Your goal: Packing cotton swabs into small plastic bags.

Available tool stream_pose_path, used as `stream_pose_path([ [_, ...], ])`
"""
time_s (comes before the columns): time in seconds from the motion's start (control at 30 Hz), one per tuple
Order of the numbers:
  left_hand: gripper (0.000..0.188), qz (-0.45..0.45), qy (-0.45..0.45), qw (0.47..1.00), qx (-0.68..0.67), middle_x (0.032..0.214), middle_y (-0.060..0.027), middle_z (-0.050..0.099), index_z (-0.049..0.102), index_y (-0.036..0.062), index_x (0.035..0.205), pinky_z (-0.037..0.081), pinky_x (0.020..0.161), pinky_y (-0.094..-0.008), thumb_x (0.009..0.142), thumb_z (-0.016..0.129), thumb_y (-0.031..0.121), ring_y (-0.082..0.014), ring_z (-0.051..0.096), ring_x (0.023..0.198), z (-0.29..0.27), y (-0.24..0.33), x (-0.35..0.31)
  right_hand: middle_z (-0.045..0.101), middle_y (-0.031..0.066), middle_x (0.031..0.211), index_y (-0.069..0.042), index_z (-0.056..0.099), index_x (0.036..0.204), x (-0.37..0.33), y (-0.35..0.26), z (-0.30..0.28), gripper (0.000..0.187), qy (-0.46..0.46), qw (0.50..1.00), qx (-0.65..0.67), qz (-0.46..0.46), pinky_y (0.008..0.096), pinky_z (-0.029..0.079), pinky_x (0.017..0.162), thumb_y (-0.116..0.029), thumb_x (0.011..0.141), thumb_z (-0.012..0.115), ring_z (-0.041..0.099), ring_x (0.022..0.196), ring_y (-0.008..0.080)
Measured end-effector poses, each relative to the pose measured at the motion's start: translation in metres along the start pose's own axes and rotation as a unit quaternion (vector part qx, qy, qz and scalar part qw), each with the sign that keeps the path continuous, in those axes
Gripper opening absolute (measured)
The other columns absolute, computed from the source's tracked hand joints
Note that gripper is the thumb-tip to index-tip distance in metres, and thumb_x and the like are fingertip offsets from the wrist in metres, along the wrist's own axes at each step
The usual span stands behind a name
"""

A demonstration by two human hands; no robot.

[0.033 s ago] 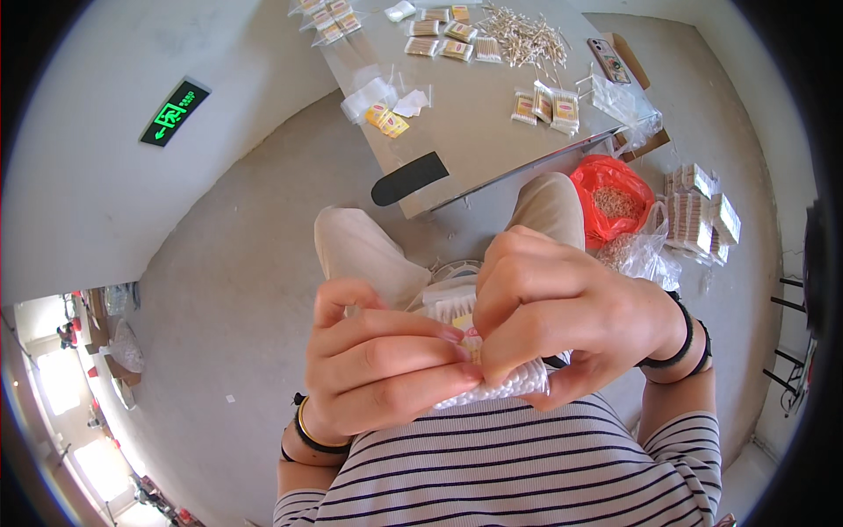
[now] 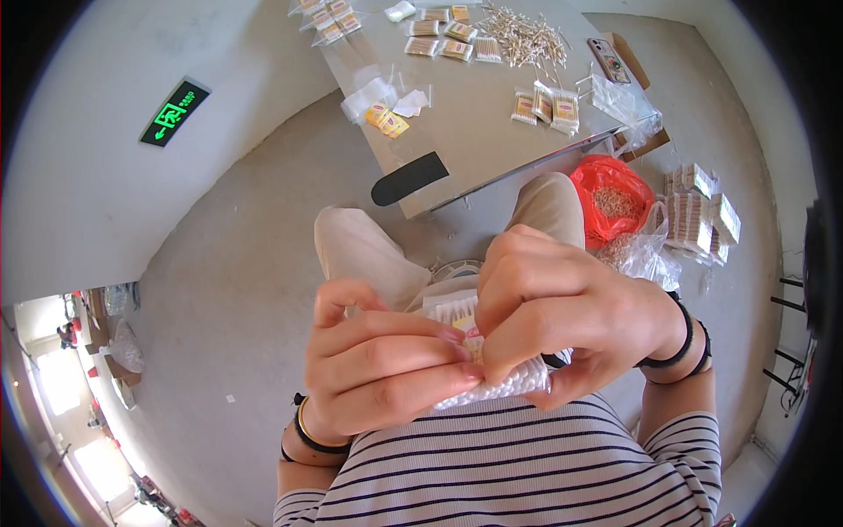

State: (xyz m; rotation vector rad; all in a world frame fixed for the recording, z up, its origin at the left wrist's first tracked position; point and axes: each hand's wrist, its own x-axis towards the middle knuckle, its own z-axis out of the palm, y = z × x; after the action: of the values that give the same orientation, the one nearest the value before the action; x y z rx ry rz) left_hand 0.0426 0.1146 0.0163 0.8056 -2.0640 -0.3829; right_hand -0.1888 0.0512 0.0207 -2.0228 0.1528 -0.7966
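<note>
A clear bag of cotton swabs (image 2: 505, 385) is held between both hands in front of my striped shirt. Its white swab tips face me, and a yellow card shows through the plastic. My left hand (image 2: 382, 360) grips it from the left, its fingertips pressed on the bag's upper face. From the right, my right hand (image 2: 558, 307) pinches the bag near its middle, with the thumb underneath by the right end. My fingers hide much of the bag.
Ahead stands a table (image 2: 479, 145) with bagged swabs (image 2: 457, 50), a loose swab pile (image 2: 525, 37), yellow cards (image 2: 386, 121), a phone (image 2: 608, 60) and a black pad (image 2: 410, 179). On the floor at right are a red bag (image 2: 597, 220) of swabs and stacked swab packs (image 2: 689, 221).
</note>
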Motion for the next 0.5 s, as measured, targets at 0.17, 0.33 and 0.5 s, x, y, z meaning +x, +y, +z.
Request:
stream_pose_path([
  [0.17, 0.027, -0.029, 0.011, 0.999, -0.008, 0.090, 0.0079, 0.071, 0.070, 0.0196, 0.097, 0.038, 0.073, -0.0271, 0.073, 0.081, 0.014, -0.0086, 0.069, 0.080, 0.004, 0.001, 0.002, 0.060, 0.0039, 0.095, -0.010, 0.067, 0.099, -0.004, 0.001, 0.006, 0.024, 0.057, 0.998, 0.004, 0.011, 0.0402, 0.044, 0.079, -0.019, 0.080, 0.078, 0.058, 0.087, 0.0250],
  [0.33, 0.029, -0.044, 0.028, 0.999, 0.011, 0.090, 0.0061, 0.072, 0.070, 0.0180, 0.098, 0.040, 0.073, -0.0272, 0.072, 0.082, 0.010, -0.0097, 0.069, 0.078, 0.005, 0.002, 0.003, 0.062, 0.0038, 0.093, -0.009, 0.068, 0.098, 0.000, -0.011, 0.008, 0.024, 0.091, 0.993, -0.069, 0.036, 0.0384, 0.046, 0.078, -0.014, 0.077, 0.079, 0.060, 0.085, 0.0239],
  [0.5, 0.030, -0.016, 0.042, 0.995, 0.086, 0.092, 0.0033, 0.073, 0.068, 0.0141, 0.099, 0.042, 0.073, -0.0283, 0.073, 0.080, 0.006, -0.0118, 0.070, 0.079, 0.009, 0.002, 0.002, 0.064, 0.0035, 0.087, -0.008, 0.069, 0.092, 0.002, -0.012, 0.012, 0.022, 0.126, 0.977, -0.170, 0.021, 0.0366, 0.048, 0.071, -0.011, 0.074, 0.080, 0.062, 0.078, 0.0237],
])
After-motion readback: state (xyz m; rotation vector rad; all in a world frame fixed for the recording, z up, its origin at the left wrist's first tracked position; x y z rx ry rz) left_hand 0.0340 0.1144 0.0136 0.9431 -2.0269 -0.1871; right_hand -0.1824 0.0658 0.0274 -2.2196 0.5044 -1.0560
